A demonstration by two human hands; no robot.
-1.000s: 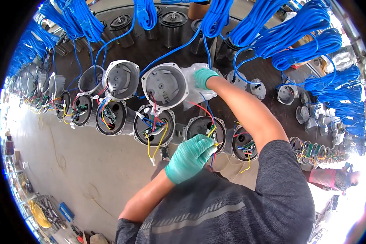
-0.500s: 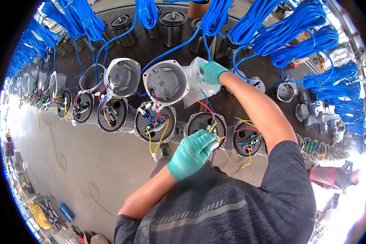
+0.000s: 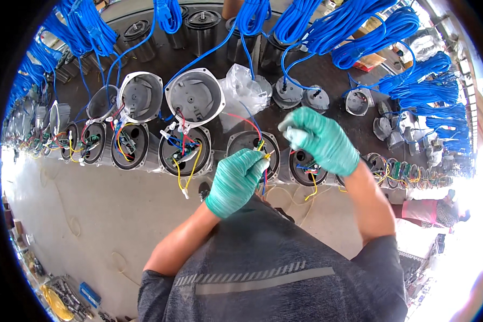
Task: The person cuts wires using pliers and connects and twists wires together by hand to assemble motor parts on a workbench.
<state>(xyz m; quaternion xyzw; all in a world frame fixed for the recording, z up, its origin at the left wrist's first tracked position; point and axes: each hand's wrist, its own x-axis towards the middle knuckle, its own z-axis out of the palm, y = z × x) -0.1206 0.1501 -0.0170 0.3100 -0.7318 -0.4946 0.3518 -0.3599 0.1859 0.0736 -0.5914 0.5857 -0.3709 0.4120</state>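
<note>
My left hand (image 3: 234,183), in a green glove, is closed in a pinch on the end of a yellow wire (image 3: 265,156). That wire comes from an open round motor housing (image 3: 232,144) at the table's near edge, where red and blue wires also rise. My right hand (image 3: 324,140), gloved too, hangs to the right of this housing with fingers curled together. Something small and whitish shows at its fingertips, too blurred to name. A crumpled clear plastic bag (image 3: 244,88) lies behind the housing, beside a grey metal end cover (image 3: 196,102).
More wired housings (image 3: 185,152) line the near edge on both sides. Blue cable coils (image 3: 354,27) hang along the back, above dark cylindrical motors (image 3: 203,33). Two small grey caps (image 3: 287,92) stand behind my right hand. Another person (image 3: 426,211) is at far right.
My right hand has come away from the plastic bag and moved nearer, to the right of the housing. My left hand keeps its pinch on the yellow wire. The view has shifted slightly.
</note>
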